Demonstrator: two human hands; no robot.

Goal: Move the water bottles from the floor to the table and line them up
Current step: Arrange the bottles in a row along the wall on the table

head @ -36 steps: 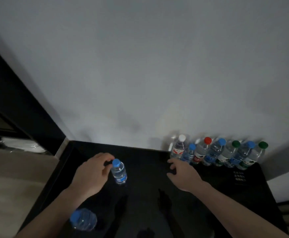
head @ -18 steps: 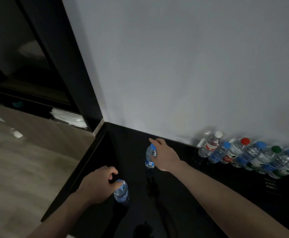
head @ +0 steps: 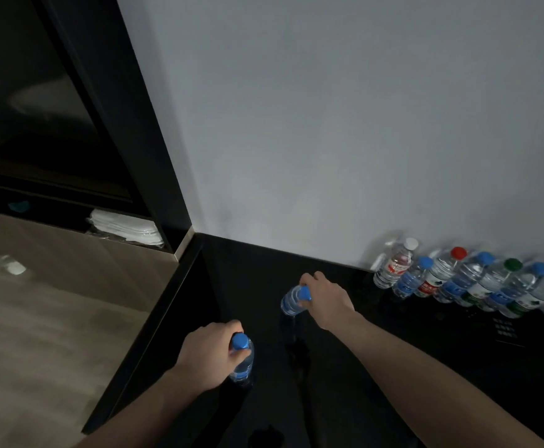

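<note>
your left hand (head: 206, 353) grips a clear plastic blue-capped bottle (head: 242, 359) at its neck; your right hand (head: 325, 298) clasps another small blue-capped bottle (head: 292, 299) farther along the glossy black table (head: 377, 367).

A big pale wall (head: 345, 124) fills the top, from 11 o'clock over to 3 o'clock. A tall black panel (head: 125, 124) leans along its left side, from 12 o'clock down toward the middle. Left of that, at 10 o'clock, is a dark shiny surface (head: 31, 108). Under it, at 9 o'clock, a stack of white folded cloths (head: 125, 227) sits in a low dark gap. A small blurry white thing (head: 14, 268) lies on the wooden floor (head: 38, 334), which spreads out at 8 o'clock.
</note>
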